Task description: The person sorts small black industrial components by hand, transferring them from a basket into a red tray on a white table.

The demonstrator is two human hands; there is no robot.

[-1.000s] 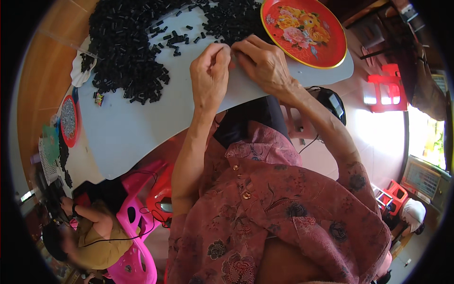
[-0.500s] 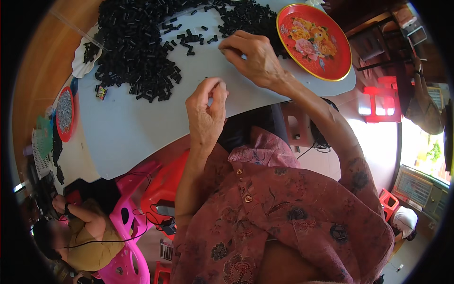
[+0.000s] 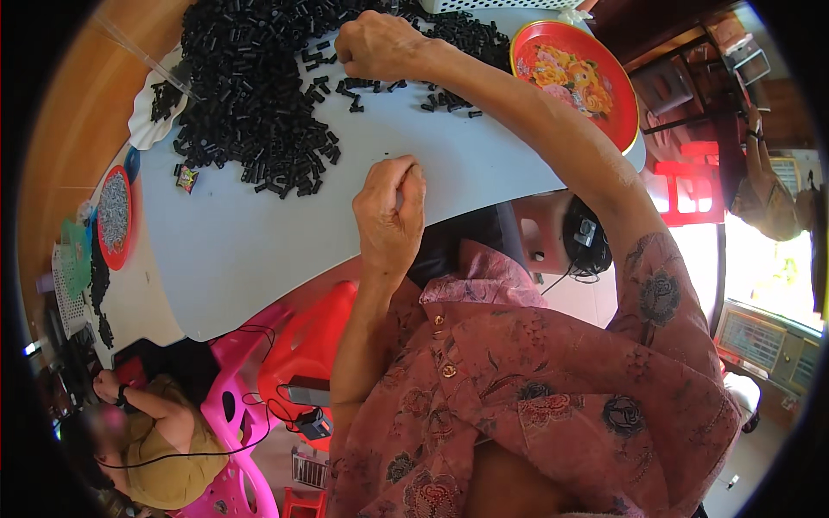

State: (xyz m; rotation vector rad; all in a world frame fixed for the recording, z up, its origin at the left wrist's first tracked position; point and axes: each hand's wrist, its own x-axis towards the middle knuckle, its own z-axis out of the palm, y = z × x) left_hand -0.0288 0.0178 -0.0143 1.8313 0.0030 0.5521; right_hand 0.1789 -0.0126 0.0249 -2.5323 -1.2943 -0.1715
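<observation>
A large heap of small black plastic pieces [image 3: 246, 104] covers the far left of the pale table [image 3: 250, 259], and a smaller group [image 3: 471, 39] lies farther right. My right hand [image 3: 380, 47] reaches across to the pieces between the two. Its fingers are curled down, and whatever is in them is hidden. Nearer to me, my left hand [image 3: 389, 211] hovers by the table's near edge, thumb and fingers pressed together. I cannot make out anything in that pinch. A tiny dark bit [image 3: 386, 154] rests on the table just beyond it.
Right of the pieces sits a round red floral tray [image 3: 617, 78]. At the far edge is a white perforated basket [image 3: 484, 4]. Along the left are a white scalloped dish [image 3: 142, 131] and a red dish of small silvery parts [image 3: 114, 211]. Another person [image 3: 173, 432] sits at lower left.
My right hand has moved away from me and leftward to the black pieces. The left hand stays pinched and has shifted only slightly. The white basket has come into view.
</observation>
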